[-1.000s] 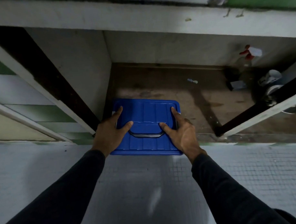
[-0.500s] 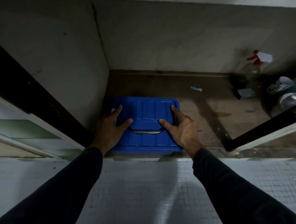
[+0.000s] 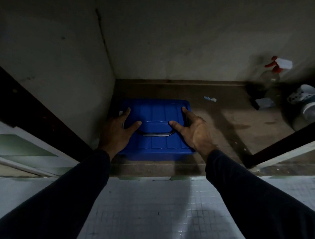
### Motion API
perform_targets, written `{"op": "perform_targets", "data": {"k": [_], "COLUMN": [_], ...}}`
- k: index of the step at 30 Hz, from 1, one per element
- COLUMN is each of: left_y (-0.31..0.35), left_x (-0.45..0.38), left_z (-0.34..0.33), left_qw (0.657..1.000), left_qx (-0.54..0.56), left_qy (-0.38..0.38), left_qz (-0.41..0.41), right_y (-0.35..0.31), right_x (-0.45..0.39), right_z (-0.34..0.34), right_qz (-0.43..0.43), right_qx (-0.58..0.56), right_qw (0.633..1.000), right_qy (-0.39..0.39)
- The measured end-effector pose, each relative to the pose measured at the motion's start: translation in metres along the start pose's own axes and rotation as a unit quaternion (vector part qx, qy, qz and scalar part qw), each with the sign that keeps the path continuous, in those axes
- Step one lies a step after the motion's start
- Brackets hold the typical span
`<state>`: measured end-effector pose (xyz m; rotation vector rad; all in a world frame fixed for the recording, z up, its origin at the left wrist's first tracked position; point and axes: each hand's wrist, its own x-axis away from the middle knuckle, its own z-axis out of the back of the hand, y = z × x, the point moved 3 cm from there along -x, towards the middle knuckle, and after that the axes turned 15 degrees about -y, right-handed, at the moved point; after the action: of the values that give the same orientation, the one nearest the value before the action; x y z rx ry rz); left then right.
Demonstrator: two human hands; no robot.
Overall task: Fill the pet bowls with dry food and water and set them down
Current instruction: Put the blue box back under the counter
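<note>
Low in a dim cabinet, on its bare brown floor (image 3: 215, 121), against the left wall: a blue lidded bin (image 3: 158, 117) with a dark carry handle (image 3: 154, 134) lying flat across the lid. Presumably the dry-food store, though nothing visible confirms the contents.

Left hand (image 3: 116, 129) flat on the lid's left side, fingers spread and straight, thumb reaching toward the handle. Right hand (image 3: 192, 128) mirrored on the right side, index finger along the lid's edge, thumb pointing inward at the handle's other end. Neither grip closed on anything: both hands open and resting on the lid, pressing or steadying rather than clasping.

No pet bowls clearly in sight. To the far right (half lost in shadow): a spray bottle with a red trigger (image 3: 273, 70), a white perforated item (image 3: 300, 94), and something round and metallic (image 3: 311, 110), possibly a bowl, too dark to tell. A small scrap (image 3: 210, 99) on the cabinet floor behind the bin.

Step in hand, as a judgement: handling the food bin at the cabinet mouth, either fetching it out or stowing it; impossible to tell which from this moment alone. Filling not evident anywhere.

Next move, if fetching: hooking fingers under the handle or the lid's rim, then drawing the bin over the sill onto the pale tiled floor (image 3: 156, 208), clear of the open door (image 3: 286, 150) at right.
</note>
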<state>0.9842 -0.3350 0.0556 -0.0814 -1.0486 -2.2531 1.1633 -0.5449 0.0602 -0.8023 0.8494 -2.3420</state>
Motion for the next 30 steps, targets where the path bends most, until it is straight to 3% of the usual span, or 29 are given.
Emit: {"op": "perform_targets", "data": {"k": [10,18,30], "left_y": [-0.004,-0.004,0.029], "left_x": [0.0,0.001,0.042], "left_z": [-0.003,-0.002,-0.003], "left_qw": [1.0,0.999,0.994], "left_qx": [0.012,0.017,-0.103], "left_qy": [-0.012,-0.021,-0.017], "left_qz": [0.013,0.021,0.03], "right_y": [-0.01,-0.015,-0.019], "right_x": [0.015,0.02,0.039], "right_z": [0.005,0.004,0.002], "right_qz": [0.0,-0.011,-0.023], "right_qx": [0.075,0.07,0.109], "right_qw": [0.997,0.997,0.991], "right_qy": [-0.018,-0.029,-0.074]}}
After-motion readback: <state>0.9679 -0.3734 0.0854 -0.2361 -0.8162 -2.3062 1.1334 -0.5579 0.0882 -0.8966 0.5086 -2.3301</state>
